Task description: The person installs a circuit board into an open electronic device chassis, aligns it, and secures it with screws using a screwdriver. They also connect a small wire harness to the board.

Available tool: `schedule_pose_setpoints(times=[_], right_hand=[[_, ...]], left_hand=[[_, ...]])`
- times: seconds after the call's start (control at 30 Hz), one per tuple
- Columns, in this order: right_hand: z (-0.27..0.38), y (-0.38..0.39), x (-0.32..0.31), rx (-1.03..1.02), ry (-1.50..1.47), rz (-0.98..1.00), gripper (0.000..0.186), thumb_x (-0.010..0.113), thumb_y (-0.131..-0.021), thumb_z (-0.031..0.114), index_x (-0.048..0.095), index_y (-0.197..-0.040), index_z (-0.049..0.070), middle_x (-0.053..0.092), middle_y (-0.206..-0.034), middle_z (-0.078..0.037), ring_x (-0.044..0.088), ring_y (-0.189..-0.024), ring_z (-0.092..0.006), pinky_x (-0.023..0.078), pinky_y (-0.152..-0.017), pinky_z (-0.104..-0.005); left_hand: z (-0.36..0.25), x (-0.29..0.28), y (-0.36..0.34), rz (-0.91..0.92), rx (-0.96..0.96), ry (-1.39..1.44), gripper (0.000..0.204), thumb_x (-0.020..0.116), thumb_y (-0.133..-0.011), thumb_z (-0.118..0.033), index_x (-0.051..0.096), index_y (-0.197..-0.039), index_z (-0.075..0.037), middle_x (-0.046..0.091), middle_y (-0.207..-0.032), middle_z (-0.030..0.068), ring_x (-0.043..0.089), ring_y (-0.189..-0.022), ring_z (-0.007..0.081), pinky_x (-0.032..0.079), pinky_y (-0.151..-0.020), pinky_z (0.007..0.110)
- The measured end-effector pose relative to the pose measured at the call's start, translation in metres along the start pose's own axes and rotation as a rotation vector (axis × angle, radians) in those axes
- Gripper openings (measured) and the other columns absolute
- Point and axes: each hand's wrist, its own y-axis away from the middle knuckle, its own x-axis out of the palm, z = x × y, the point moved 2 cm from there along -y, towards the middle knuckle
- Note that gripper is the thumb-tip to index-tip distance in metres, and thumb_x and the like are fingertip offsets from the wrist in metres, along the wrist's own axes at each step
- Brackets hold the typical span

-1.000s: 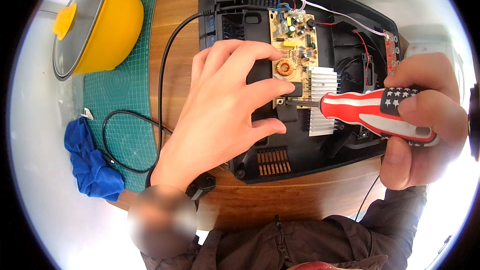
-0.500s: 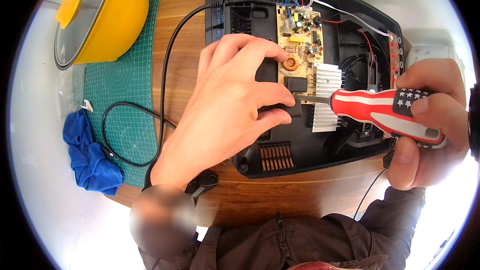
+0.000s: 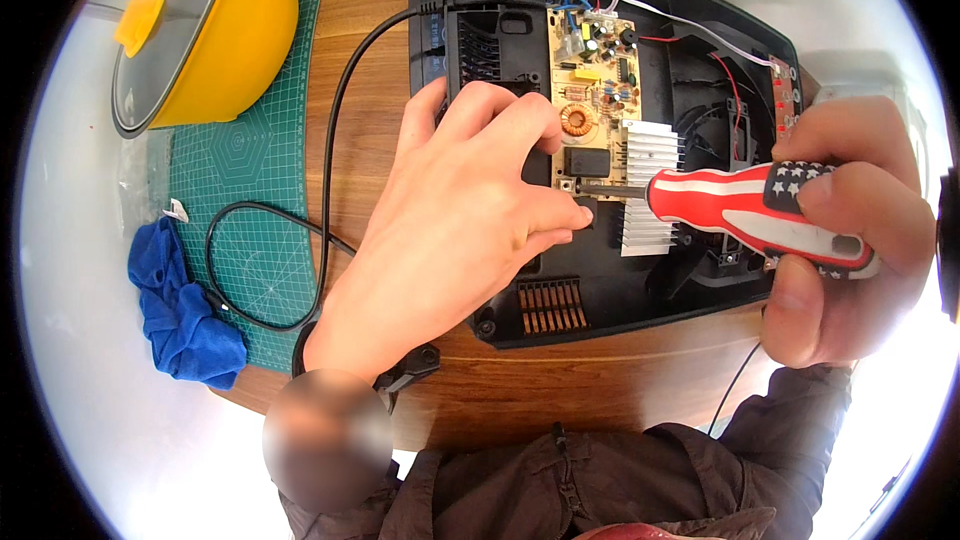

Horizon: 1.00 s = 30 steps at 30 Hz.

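Observation:
My right hand [image 3: 858, 215] is wrapped round the handle of a screwdriver [image 3: 715, 202], red and white with a star-patterned dark end. Its shaft lies level across a silver finned heat sink [image 3: 652, 152], with the tip at a small metal terminal on the lower left of the circuit board [image 3: 592, 75]. Just below that tip, the thumb and index finger of my left hand [image 3: 455, 175] are closed together; whatever is between them is hidden. The other left fingers bend over the board's left edge, near a copper-wound coil [image 3: 577, 120]. An open black appliance housing [image 3: 630, 310] holds the board.
A yellow pot [image 3: 235, 45] with a glass lid stands on a green cutting mat [image 3: 240, 165] at the left. Beside it lies a blue cloth [image 3: 185, 315]. A black power cord [image 3: 330, 140] loops from the housing over the mat. A fan [image 3: 715, 135] sits inside the housing.
The screwdriver and right hand have shifted slightly left and up. My left index finger has moved down, uncovering the metal terminal and screwdriver tip. The housing has shifted slightly.

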Motion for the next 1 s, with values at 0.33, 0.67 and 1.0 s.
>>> schedule_pose_setpoints(times=[0.33,0.67,1.0], right_hand=[[0.009,-0.002,0.009,0.023,0.01,-0.086,0.041,0.071,-0.089,0.028,0.052,-0.118,0.007,0.06,-0.108,-0.022,0.057,-0.083,-0.0254,0.05,-0.073,-0.0356],[0.035,-0.028,-0.004,0.057,0.18,0.053,0.053,0.073,-0.088,0.04,0.067,-0.119,-0.003,0.062,-0.099,-0.016,0.06,-0.08,-0.0259,0.049,-0.069,-0.0356],[0.055,-0.038,-0.004,0.137,0.09,0.038,0.052,0.073,-0.072,0.006,0.067,-0.123,-0.002,0.059,-0.105,-0.014,0.061,-0.085,-0.0264,0.05,-0.07,-0.0335]], left_hand=[[0.003,-0.002,0.004,0.041,0.044,-0.018,0.024,0.087,-0.072,-0.017,0.085,-0.095,-0.024,0.06,-0.104,0.0013,0.058,-0.109,0.0249,0.038,-0.109,0.048],[0.003,-0.013,0.016,0.198,0.109,-0.029,0.037,0.083,-0.078,-0.016,0.08,-0.115,-0.022,0.06,-0.1,0.0005,0.058,-0.104,0.0231,0.041,-0.099,0.043],[-0.004,-0.01,0.017,0.142,0.115,-0.008,0.031,0.076,-0.088,-0.016,0.078,-0.118,-0.014,0.062,-0.098,0.004,0.058,-0.1,0.0254,0.045,-0.089,0.038]])
